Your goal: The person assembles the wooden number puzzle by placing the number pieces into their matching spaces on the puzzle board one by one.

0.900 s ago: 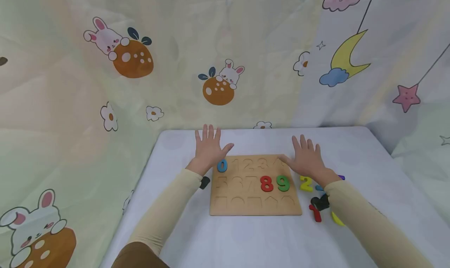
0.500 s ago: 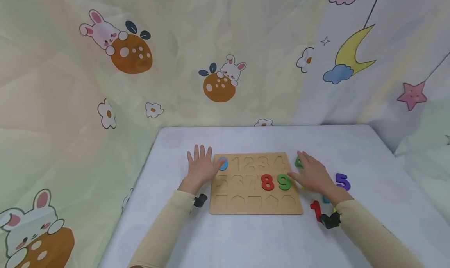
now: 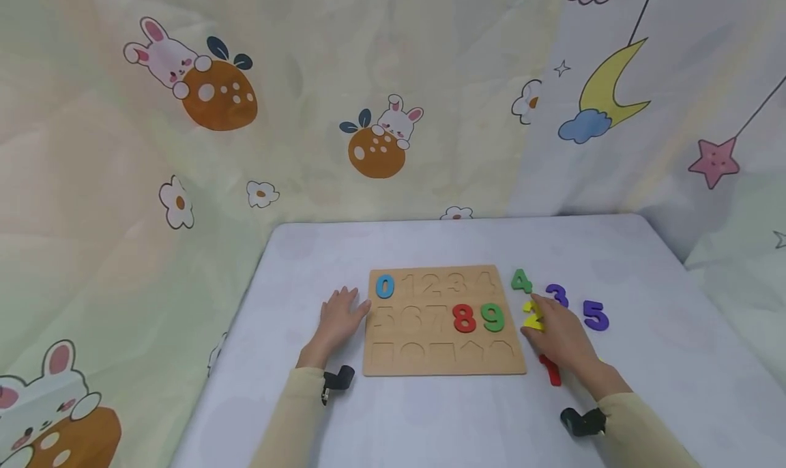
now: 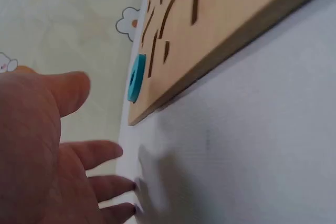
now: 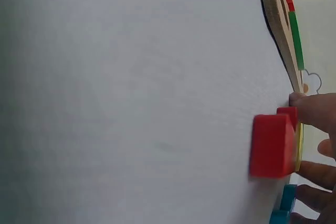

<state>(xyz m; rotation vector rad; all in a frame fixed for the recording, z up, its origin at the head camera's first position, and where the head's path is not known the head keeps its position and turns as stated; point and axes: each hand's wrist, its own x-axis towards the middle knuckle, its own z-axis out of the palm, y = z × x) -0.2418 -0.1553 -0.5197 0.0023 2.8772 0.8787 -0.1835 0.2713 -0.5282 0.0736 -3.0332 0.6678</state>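
The right hand (image 3: 561,335) has its thumb and fingers set around the yellow 2 (image 3: 535,319), lying on the desk (image 3: 430,420) just right of the wooden board (image 3: 442,369); whether they pinch it, I cannot tell. Crowding it are the green 4 (image 3: 521,281), purple 3 (image 3: 557,293), red 1 (image 3: 550,371) and a blue piece (image 5: 287,198) (half hidden by fingers). The purple 5 (image 3: 595,316) lies farther right. The left hand (image 3: 336,321), fingers spread and holding nothing, is beside the board's left edge.
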